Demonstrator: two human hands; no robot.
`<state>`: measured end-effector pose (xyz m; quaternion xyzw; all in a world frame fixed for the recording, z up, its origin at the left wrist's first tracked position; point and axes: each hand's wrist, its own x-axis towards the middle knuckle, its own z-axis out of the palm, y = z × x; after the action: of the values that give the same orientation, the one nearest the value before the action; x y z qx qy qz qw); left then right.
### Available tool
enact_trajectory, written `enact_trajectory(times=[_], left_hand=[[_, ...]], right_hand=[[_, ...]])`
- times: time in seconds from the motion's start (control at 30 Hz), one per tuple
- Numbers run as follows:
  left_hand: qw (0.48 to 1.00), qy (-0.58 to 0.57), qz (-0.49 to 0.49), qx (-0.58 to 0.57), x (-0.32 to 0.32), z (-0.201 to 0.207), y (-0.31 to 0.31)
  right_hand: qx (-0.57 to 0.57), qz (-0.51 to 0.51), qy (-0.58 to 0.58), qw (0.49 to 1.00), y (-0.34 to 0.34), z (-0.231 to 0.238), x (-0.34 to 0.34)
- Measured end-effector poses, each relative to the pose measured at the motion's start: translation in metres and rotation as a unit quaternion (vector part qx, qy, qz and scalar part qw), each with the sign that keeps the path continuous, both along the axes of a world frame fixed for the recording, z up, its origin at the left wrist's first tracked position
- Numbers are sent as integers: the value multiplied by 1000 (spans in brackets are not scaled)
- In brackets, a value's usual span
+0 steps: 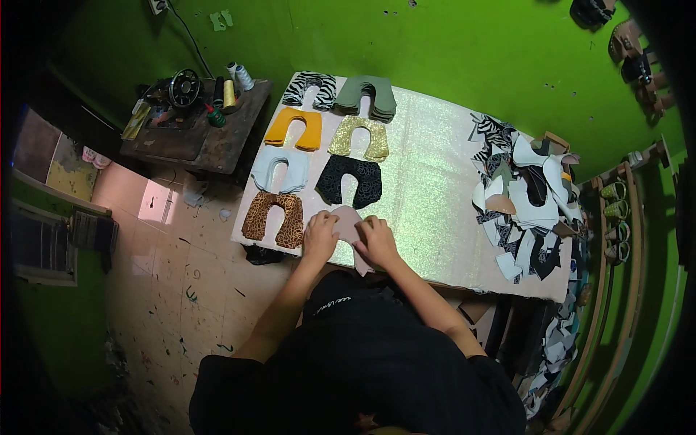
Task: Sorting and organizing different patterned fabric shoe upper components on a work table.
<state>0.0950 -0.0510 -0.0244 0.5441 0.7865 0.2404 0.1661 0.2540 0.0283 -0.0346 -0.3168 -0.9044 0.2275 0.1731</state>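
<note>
**Pink piece pressed flat under two hands at the counter's near edge**

Dark wood at the far left carries a sewing machine [181, 90] with thread spools [235, 80] standing beside it. To its right, the counter [428, 181] is covered with a pale glittery sheet. On its left part lie U-shaped cut pieces in two columns: a zebra-striped piece [310, 88], an orange piece [293, 128], a light blue piece [280, 168] and a leopard-print piece [274, 217] in the left column; an olive green stack [366, 96], a gold glitter piece [359, 138] and a black lace piece [350, 180] in the right one.

Just below these, at the near edge, the left hand [320, 235] lies palm down with fingers spread on a pink piece [348, 225]. The right hand [375, 241] rests flat on the same piece from the other side, fingers apart, not gripping. The pink piece sits between the two hands, its lower tip reaching past the counter's edge.

Further right, well apart from the hands, a heap of scraps [525, 199] in white, black and zebra print covers the counter's right end. Shoes [615, 210] stand on a green rack at the far right.
</note>
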Motion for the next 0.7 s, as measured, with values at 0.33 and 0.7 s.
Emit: enact_trajectory(times=[0.33, 0.7], left_hand=[[993, 84, -2, -88, 28, 3, 11], [997, 19, -8, 80, 128, 39, 78]], right_hand=[[13, 15, -44, 999, -6, -9, 17], [-84, -140, 160, 974, 62, 14, 147]])
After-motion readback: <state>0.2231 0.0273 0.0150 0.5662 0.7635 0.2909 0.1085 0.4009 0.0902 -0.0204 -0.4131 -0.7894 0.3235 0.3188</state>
